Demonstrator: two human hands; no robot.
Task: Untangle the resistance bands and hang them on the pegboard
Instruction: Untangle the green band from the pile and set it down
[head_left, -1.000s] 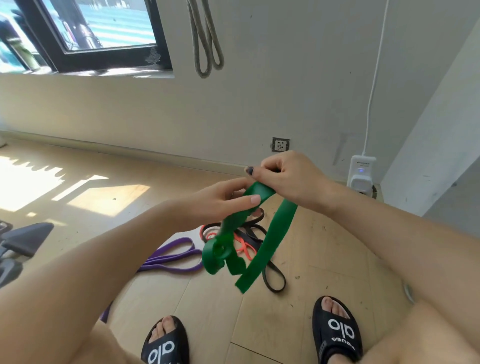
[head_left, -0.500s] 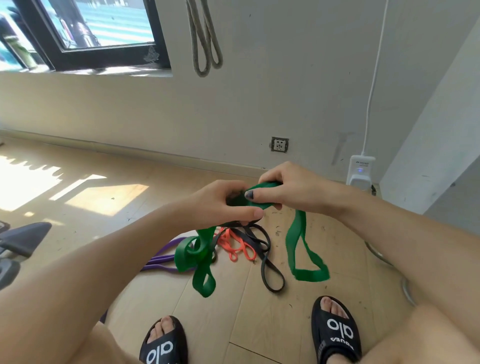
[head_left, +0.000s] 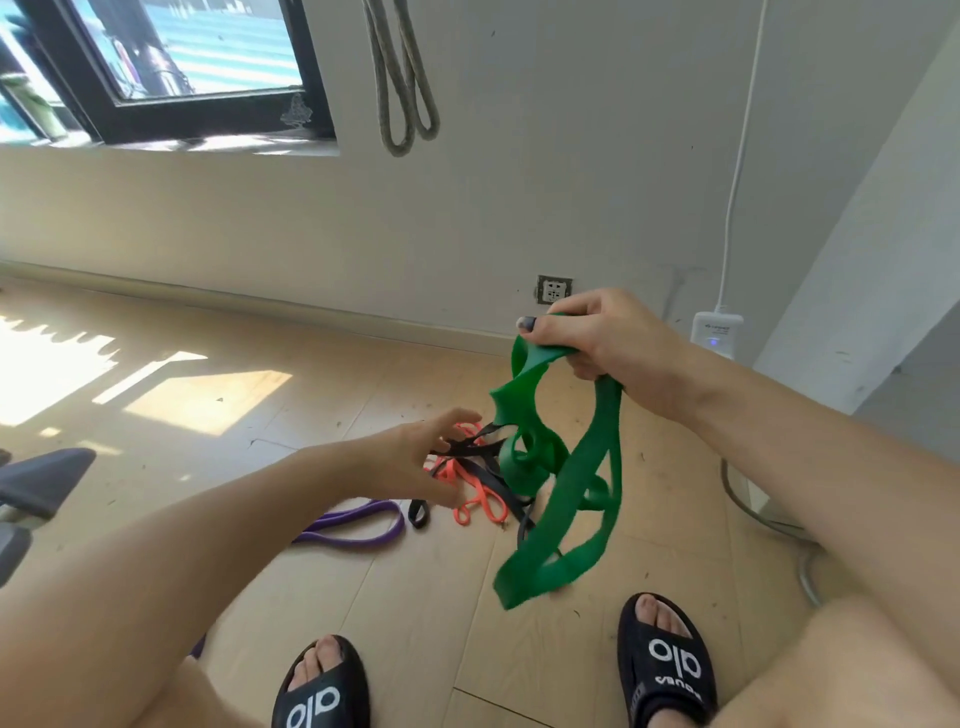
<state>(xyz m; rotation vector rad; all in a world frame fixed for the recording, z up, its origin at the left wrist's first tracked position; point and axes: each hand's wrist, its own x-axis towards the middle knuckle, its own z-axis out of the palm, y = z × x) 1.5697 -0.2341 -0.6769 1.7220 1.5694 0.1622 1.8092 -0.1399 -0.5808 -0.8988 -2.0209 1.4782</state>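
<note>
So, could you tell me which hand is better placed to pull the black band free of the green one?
Left. The left hand is open beside the black band; the right hand grips the green band.

Bright daylight was thrown in through the window (head_left: 171, 62), and blown-out sun patches were cast on the wooden floor (head_left: 249, 405). Straight lines were bowed at the edges; the left hand (head_left: 415, 462) was slightly motion-blurred.

Twisted green band (head_left: 563, 483) dangles above tangled black band (head_left: 485, 467) and orange band (head_left: 480, 499).
</note>
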